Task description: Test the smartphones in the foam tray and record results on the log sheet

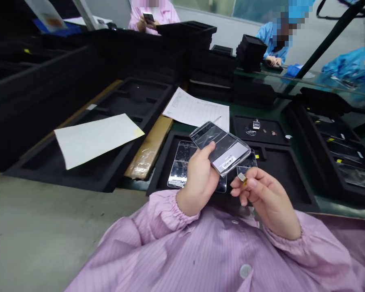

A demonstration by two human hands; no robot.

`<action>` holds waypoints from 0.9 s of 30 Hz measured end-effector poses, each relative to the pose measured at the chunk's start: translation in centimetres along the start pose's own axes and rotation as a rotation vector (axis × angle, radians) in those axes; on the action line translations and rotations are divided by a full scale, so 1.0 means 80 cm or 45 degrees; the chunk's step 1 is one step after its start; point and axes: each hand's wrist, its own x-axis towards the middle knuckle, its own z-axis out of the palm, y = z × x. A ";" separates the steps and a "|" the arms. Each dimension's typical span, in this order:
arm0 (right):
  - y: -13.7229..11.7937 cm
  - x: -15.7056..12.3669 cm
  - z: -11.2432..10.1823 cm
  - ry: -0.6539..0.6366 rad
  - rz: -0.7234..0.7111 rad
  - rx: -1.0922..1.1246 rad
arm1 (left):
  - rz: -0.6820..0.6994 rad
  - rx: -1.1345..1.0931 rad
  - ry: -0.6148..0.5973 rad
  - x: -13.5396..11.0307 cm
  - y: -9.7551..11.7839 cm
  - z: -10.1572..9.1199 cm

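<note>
The left hand (199, 178) closes around a phone panel in clear film (228, 148), while the right hand (266, 200) pinches a tiny gold-edged tab (242, 178) between thumb and fingertip, both held just above a black foam tray (287, 186).

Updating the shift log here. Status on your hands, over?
Left hand holding film-wrapped glass panel. Right hand pinching small gold-tipped tab. Underneath, black foam tray with another glass panel.
</note>
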 end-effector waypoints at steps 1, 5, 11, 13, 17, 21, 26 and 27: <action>0.007 -0.002 0.002 0.019 -0.033 0.024 | -0.007 -0.003 -0.005 -0.002 -0.001 -0.001; 0.027 -0.005 0.006 0.045 -0.072 0.008 | -0.010 -0.020 -0.020 -0.009 -0.005 -0.007; 0.034 -0.009 0.007 0.052 -0.061 -0.014 | 0.145 0.056 -0.057 -0.015 -0.014 -0.014; 0.035 -0.009 0.006 0.066 -0.068 -0.030 | 0.251 0.078 -0.087 -0.015 -0.017 -0.016; 0.040 -0.011 0.004 0.151 -0.182 -0.203 | 0.528 0.133 -0.147 -0.018 -0.021 -0.019; 0.045 -0.013 0.003 0.263 -0.328 -0.387 | 0.715 0.209 -0.199 -0.020 -0.025 -0.025; 0.045 -0.015 0.006 0.268 -0.331 -0.406 | 0.899 0.337 -0.250 -0.019 -0.029 -0.033; 0.044 -0.015 0.007 0.259 -0.319 -0.397 | 0.920 0.351 -0.247 -0.019 -0.029 -0.033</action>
